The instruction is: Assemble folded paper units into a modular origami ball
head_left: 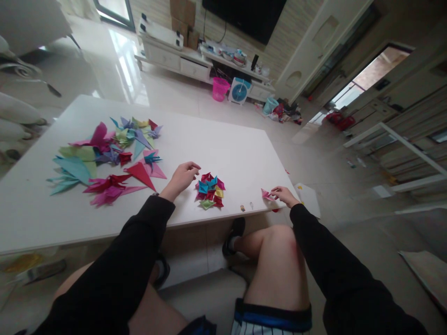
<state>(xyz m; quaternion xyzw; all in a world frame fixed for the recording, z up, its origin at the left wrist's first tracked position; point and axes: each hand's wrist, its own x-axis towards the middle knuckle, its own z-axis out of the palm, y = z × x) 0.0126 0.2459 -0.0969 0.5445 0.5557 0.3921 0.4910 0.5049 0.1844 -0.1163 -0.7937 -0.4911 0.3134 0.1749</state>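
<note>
A pink origami paper crane (266, 194) is at the table's right end, near its front edge. My right hand (284, 196) pinches it between the fingertips. Just left of a heap of small folded paper pieces (209, 190) in red, blue, yellow and green, my left hand (184, 178) hovers with its fingers loosely apart, holding nothing. Larger paper cranes (106, 153) in pink, red, green, blue and purple spread over the table's left part. Two tiny objects, one brownish (242, 208) and one pale (251, 204), lie between the heap and the pink crane; their kind is unclear.
The white table (223, 139) has its front edge just above my knees. Across the floor stand a white TV cabinet (167, 58), a pink basket (220, 89) and a blue fan (239, 90). A pale stool-like surface (309, 200) is beyond the table's right end.
</note>
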